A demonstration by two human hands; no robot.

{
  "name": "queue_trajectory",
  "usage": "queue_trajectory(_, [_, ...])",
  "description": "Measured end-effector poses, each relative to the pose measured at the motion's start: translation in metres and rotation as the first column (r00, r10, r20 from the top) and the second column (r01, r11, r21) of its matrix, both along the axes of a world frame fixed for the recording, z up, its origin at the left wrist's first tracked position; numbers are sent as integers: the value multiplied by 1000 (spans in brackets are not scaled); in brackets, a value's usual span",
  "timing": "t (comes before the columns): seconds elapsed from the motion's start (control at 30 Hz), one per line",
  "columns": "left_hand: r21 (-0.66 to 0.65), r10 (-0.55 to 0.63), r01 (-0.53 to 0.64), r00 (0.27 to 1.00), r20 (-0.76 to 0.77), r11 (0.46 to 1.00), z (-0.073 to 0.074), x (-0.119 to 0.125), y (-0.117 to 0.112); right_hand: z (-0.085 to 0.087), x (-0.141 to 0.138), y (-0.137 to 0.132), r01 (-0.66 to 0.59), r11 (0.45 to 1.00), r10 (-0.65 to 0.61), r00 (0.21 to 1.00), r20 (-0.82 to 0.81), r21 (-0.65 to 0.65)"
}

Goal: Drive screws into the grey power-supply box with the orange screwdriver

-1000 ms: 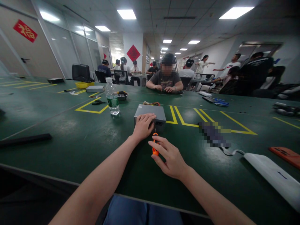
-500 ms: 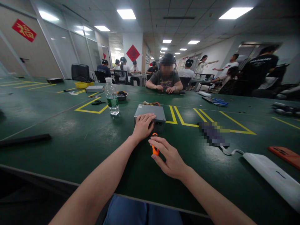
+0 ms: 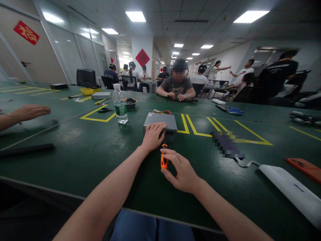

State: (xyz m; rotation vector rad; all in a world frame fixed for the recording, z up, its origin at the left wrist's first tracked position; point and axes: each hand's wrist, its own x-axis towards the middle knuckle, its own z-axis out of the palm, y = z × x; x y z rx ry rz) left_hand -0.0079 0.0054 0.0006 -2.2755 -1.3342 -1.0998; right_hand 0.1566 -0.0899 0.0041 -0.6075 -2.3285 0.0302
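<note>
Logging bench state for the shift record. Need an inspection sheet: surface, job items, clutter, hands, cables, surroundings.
Surface: green table, yellow tape lines.
Job items: grey metal box; orange-handled screwdriver at its near side, tip contact unclear.
Clutter: water bottle, metal bowl, black bar, white slab, orange phone-like item, pixelated item.
Hands: left hand rests on the box; right hand holds the screwdriver handle.
Cables: coloured wires behind the box; white cable between white slab and pixelated item.
Surroundings: another person's hand at far left; seated person opposite; more people behind.
</note>
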Motion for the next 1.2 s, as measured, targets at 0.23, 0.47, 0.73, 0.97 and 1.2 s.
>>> queue_trajectory(0.23, [-18, -5, 5, 1000, 1, 1000, 1, 0, -1, 5, -1, -2, 59, 982, -75, 994, 80, 180])
queue_trajectory(0.47, [-14, -6, 6, 1000, 0, 1000, 0, 0, 0, -2, 0, 2, 55, 969, -54, 998, -9, 242])
queue_trajectory(0.73, [-26, -11, 11, 1000, 4, 1000, 1, 0, -2, -1, -2, 2, 108, 941, -137, 988, 71, 319])
queue_trajectory(0.97, [-27, -3, 3, 1000, 9, 1000, 1, 1, -2, -4, 3, 6, 256, 905, -250, 966, -62, 339])
queue_trajectory(1.2, [-29, 2, -1, 1000, 30, 1000, 0, 3, -1, 0, -7, 7, 343, 778, -398, 917, -10, 527])
